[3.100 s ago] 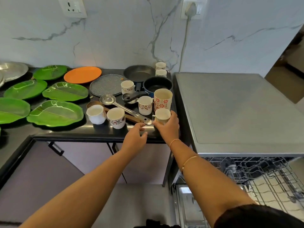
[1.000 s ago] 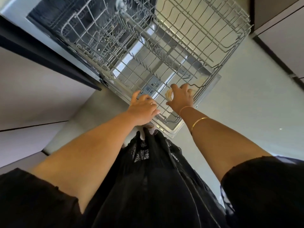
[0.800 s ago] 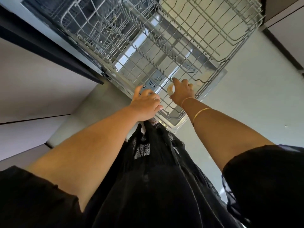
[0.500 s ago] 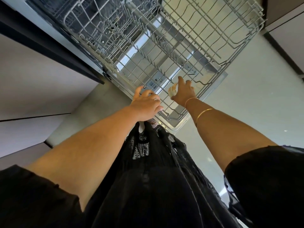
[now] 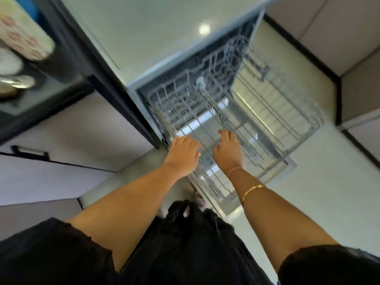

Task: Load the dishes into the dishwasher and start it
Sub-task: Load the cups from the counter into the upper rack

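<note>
- Shows the right hand [image 5: 227, 151] spread flat above the near part of the rack [image 5: 277, 112], fingers straight and pinching nothing; half a second ago gripped a small pale cup at that same corner.
- Finds that cup nowhere in the blurred wires. Probably set down among the prongs below the hands, though this cannot be confirmed.
- Shows the left hand [image 5: 183, 155] just beside the right, back to the camera, fingers bent loosely down at the rack's left edge. Cannot tell whether anything is held under the palm, which is hidden.
- Swings the view upward compared with a moment ago, bringing in the dishwasher [image 5: 154, 38] top and, far upper left, the dark counter [image 5: 61, 87] with more cups [image 5: 22, 36], smeared by motion.
- Leaves the rack pulled fully out over the lowered door [image 5: 287, 167], otherwise bare as far as the blur allows.
- Suggests one placement finished and a turn back toward the counter for the next piece.
- Puts the job at an early stage, with most dishes waiting, nothing closed and the start far off.
- Calls for care on the return trip, since a cup dropped loosely between prongs may tip when the rack slides in.
</note>
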### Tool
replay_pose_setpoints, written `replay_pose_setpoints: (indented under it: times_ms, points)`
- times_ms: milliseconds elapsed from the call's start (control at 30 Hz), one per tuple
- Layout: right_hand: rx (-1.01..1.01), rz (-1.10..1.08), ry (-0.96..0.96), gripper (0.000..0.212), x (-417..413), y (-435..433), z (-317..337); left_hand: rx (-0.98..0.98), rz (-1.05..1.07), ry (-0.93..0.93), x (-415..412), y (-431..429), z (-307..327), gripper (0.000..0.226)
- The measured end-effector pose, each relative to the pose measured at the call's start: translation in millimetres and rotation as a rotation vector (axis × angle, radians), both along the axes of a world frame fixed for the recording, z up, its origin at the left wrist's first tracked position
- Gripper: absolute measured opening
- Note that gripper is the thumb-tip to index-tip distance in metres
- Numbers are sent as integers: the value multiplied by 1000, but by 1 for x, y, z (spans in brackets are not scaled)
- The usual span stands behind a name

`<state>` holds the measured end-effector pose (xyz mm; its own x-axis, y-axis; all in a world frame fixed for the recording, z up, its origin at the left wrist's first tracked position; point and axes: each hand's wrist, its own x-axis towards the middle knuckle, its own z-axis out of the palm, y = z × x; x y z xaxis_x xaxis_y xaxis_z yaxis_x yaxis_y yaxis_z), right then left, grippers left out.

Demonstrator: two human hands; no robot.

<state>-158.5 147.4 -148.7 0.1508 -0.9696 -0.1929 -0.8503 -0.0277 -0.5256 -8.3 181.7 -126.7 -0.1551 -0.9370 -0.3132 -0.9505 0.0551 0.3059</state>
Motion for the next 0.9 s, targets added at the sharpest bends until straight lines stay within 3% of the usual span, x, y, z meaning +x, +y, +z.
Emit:
replay_pose_setpoints:
  times_ms: [233, 467, 600, 700, 767, 833, 900]
  points:
    - [-312, 175, -172, 33, 65, -51, 72, -361, 320, 109, 63, -18, 82, 33]
    - [-417, 315, -335, 31, 153, -65, 113, -680, 968, 255, 168, -23, 143, 44]
    - [-439, 401, -398, 30, 200, -60, 117, -647, 1271, 253, 232, -34, 160, 55]
    - [-452, 414, -427, 29, 228, -57, 119, -612, 1308, 181, 275, -43, 160, 62]
    - [-447, 430, -444, 28, 243, -56, 119, -561, 1350, 233, 299, -51, 160, 66]
    - [-442, 455, -440, 28, 258, -59, 118, -452, 1413, 306, 321, -59, 161, 67]
    - [-437, 465, -428, 28, 272, -64, 119, -319, 1390, 240, 336, -63, 157, 58]
